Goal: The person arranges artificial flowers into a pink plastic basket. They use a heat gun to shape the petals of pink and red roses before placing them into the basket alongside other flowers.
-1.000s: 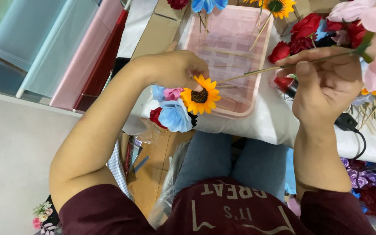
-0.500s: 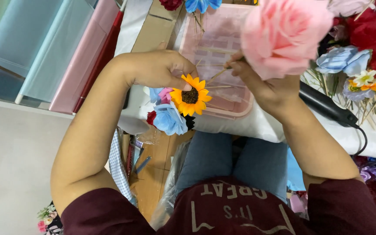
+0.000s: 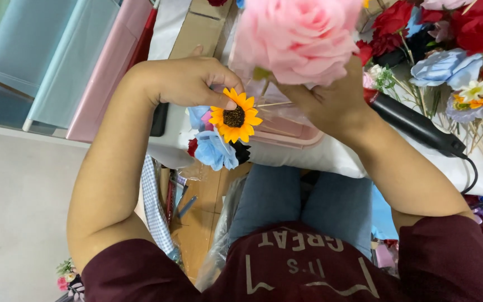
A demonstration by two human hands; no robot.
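Left hand [image 3: 183, 81] clamped on small bunch, frame centre: one sunflower [image 3: 235, 117], two blue flowers [image 3: 214, 150]. Right hand [image 3: 325, 103] gripping stem of one pink rose [image 3: 297, 36], top centre. One pink tray [image 3: 286, 131] beneath.

I see the scene bright and evenly lit with soft, diffuse light from above, so shadows are faint, only a mild dark patch under my left hand [image 3: 188, 81] and beneath the white table edge [image 3: 320, 159]. The big pink rose [image 3: 297, 33] sits so close to the lens that it looks soft and slightly washed out, while the small sunflower [image 3: 235, 117] and my forearms read sharp. No harsh glare; the wide lens bends the coloured sheets [image 3: 57, 61] at the left edge.
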